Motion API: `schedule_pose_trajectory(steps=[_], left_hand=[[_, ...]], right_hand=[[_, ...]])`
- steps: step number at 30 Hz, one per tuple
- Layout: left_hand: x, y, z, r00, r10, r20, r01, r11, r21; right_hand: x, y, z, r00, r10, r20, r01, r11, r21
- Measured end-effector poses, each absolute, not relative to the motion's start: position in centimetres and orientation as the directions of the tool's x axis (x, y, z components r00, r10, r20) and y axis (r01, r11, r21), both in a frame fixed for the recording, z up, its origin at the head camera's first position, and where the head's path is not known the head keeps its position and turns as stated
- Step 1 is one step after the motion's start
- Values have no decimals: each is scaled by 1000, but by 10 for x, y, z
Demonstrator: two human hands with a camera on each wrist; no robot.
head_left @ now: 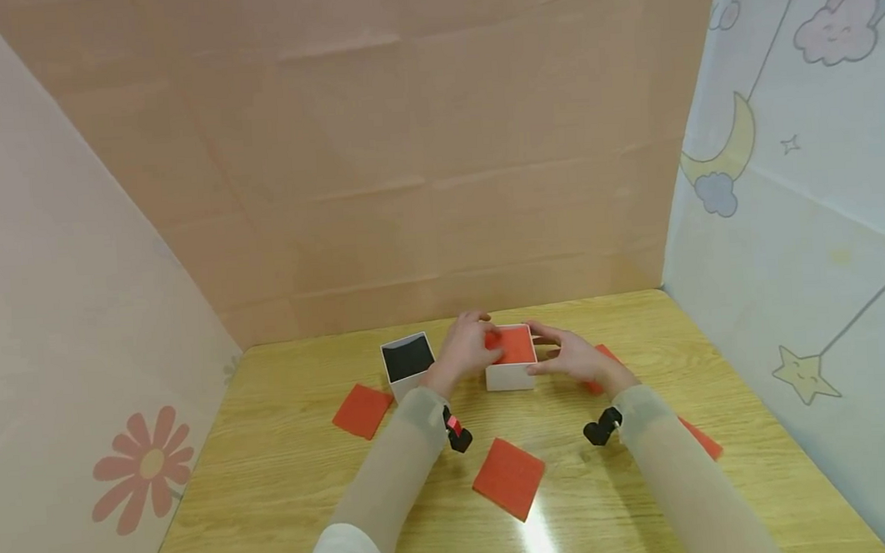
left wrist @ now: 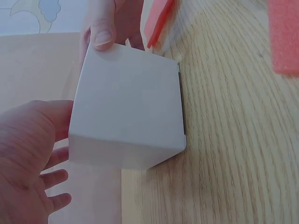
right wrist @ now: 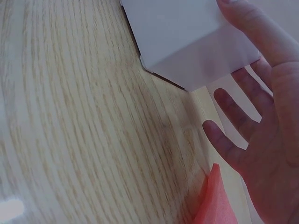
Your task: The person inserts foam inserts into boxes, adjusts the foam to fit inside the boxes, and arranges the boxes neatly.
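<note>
A small white box stands on the table with a red foam sheet at its mouth. My left hand reaches over the box's left rim, fingertips on the foam. In the left wrist view the left hand has its thumb passing behind the rim and its other fingers spread beside the box. My right hand holds the box from the right, thumb at the front and index finger toward the back. The right wrist view shows the right hand's other fingers extended off the box.
Left of my left hand stands another white box with a black inside. Red foam squares lie on the wooden table: one at the left, one in front and others partly under my right arm. A brown-covered wall rises behind.
</note>
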State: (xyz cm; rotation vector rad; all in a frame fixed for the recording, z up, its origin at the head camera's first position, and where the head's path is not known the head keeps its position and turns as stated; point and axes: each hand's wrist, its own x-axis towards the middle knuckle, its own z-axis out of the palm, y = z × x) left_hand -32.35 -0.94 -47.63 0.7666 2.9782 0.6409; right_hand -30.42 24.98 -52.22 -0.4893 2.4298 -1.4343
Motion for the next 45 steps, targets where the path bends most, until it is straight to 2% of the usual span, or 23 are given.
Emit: schedule_pose_trajectory(steps=[8, 25, 45], left_hand=[[-323, 3, -474, -851, 504, 147, 522, 782, 339], [-327, 9, -471, -844, 524, 111, 535, 814, 227], [-331, 7, -476, -843, 530, 88, 534, 809, 244]], right_hand=[[-304, 251, -522, -900, -431, -62, -146, 434, -889], [-305, 250, -525, -898, -436, -67, -150, 445, -883], [-304, 248, -523, -901, -430, -59, -150, 436, -887]])
